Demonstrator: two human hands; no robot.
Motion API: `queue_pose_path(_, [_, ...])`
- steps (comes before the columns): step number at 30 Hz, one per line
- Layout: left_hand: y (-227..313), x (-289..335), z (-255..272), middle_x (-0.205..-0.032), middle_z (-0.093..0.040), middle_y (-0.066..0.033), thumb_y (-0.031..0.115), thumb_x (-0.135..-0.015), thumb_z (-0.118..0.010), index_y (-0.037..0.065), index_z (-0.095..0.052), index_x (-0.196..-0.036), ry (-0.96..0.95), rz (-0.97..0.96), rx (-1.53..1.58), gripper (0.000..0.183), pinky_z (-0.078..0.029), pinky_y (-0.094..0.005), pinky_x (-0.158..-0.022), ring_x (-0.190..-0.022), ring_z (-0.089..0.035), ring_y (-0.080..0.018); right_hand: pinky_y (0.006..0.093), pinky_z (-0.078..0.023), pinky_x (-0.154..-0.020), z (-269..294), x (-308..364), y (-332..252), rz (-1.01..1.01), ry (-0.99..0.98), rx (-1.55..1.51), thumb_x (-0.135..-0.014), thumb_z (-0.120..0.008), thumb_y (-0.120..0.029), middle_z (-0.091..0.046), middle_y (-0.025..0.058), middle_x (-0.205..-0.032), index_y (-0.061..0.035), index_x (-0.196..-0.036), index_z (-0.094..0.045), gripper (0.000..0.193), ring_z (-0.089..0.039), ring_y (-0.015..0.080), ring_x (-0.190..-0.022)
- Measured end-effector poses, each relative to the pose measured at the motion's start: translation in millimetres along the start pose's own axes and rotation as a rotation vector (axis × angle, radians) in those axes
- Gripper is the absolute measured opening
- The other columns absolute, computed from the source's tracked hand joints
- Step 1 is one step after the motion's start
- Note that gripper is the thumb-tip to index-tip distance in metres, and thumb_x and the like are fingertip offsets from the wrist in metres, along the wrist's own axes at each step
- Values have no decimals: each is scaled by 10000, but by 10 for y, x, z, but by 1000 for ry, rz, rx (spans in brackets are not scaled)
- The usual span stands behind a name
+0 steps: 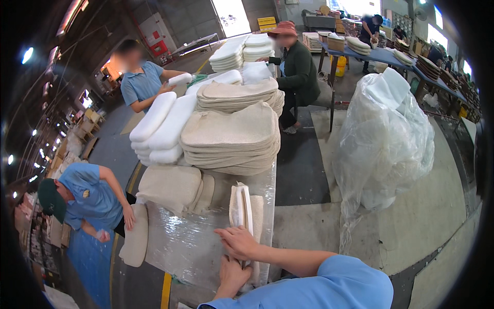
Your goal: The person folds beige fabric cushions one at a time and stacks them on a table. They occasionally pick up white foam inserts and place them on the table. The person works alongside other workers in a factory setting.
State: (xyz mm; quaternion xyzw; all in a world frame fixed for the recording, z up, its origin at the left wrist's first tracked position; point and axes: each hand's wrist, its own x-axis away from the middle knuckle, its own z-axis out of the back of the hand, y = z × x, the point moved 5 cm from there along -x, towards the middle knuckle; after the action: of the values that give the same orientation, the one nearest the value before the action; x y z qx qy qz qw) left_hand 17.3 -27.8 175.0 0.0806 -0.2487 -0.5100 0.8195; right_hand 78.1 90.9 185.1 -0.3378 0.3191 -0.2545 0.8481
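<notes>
A beige fabric cushion cover [259, 208] lies lengthwise on the plastic-covered table near its right edge. White padding [248, 206] shows along its open side, beside a narrow brown strip. My left hand [233, 275] is closed on the near end of the cover, its fingertips partly hidden against the fabric. Just beyond it, my right hand [241, 243] lies across the top of the cover, fingers stretched out to the left. Farther up the table are a small pile of beige covers [172, 186] and a tall stack of beige covers [231, 129].
White pads [172, 121] are piled left of the tall stack. At the left, a person in a green cap [85, 198] holds a beige cushion [135, 237]. Two other people sit or stand beyond. A large clear plastic bag [383, 139] stands on the floor to the right.
</notes>
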Motion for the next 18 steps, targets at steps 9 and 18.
queue_pose_path(9, [-112,-36,-28,-1267,-576,-303,338,-812,-835,-51,-533,-1398,155,-54,41,764,-505,-529,-1007,-1160,-598,-468,435,-467,-928,-159,-48,-77,-6,-33,82,-1016,-613,-202,-723,110,-1119,-98,-1401,-625,399,-679,298,-1068])
queue_pose_path(18, [-21,0,37,-1319,-582,-276,361,-818,-851,-54,-575,-1385,64,-56,67,754,-495,-496,-1061,-1254,-572,-438,424,-474,-926,-187,-27,-21,16,44,152,-993,-626,-186,-723,87,-1113,-98,-1291,-689,317,-682,282,-1071])
